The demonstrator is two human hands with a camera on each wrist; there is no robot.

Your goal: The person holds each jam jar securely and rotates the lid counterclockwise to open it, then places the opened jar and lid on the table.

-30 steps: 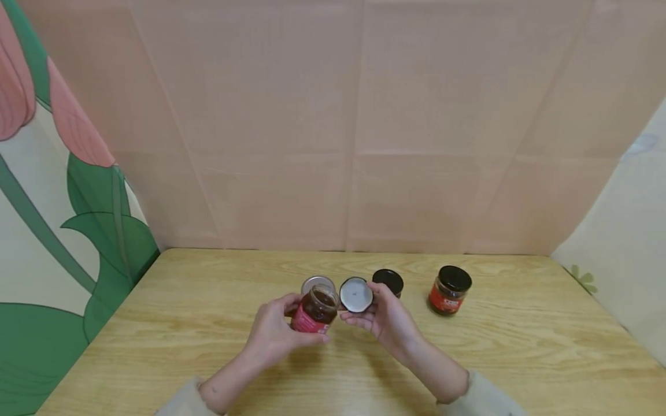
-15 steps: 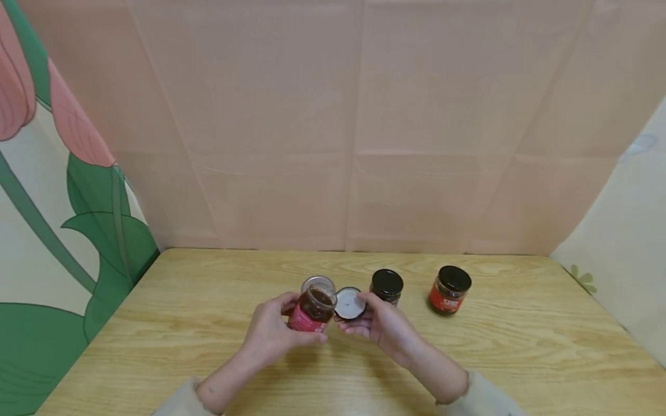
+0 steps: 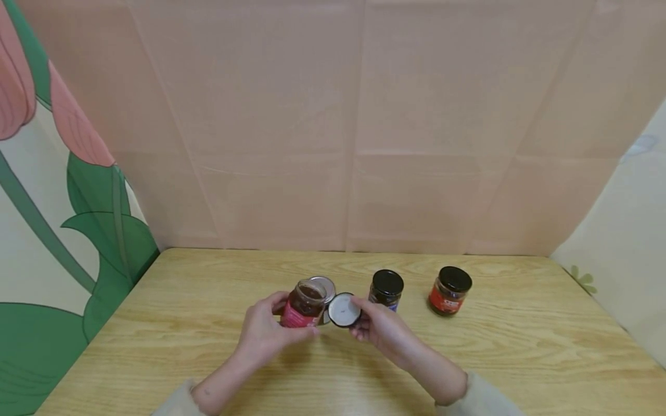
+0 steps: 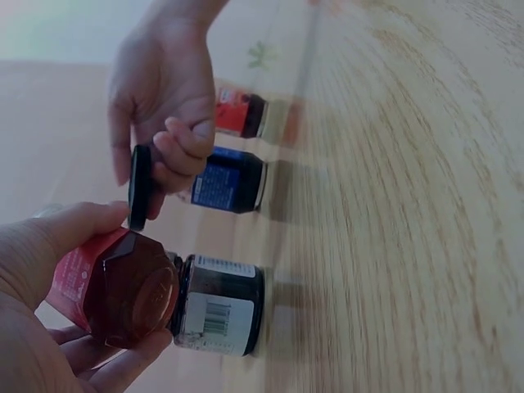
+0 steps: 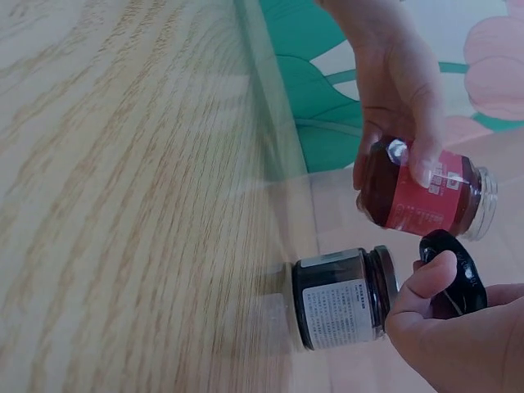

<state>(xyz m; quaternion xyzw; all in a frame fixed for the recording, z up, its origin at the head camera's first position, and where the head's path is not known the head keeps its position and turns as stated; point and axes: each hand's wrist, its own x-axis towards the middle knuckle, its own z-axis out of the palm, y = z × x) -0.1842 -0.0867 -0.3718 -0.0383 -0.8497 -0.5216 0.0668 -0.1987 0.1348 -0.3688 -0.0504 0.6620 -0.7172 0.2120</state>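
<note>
Above the near-middle of the wooden table, I hold a jar with a pink label in my left hand, my thumb and fingers curled around its sides. The jar is clear of the wood, its glass mouth uncovered and facing upward with a slight lean toward my right; dark reddish-brown contents show inside. In my right hand I pinch a black lid by its edge between thumb and fingers — tipped up, with its pale inner face toward my head. The lid sits just beside the jar, near its rim; whether the two touch, I cannot tell.

Just behind the jar I hold, a silver-lidded jar stands upright, partly hidden from above; from my left wrist its white label and barcode show. Farther to my right, a jar with a blue label stands under its own black cap, near my right fingers but apart from them. Beyond it — well apart from both my hands — stands a jar with a red label, also capped in black. A pinkish cloth hangs behind the table, and a flower print in green and pink covers the left side.
</note>
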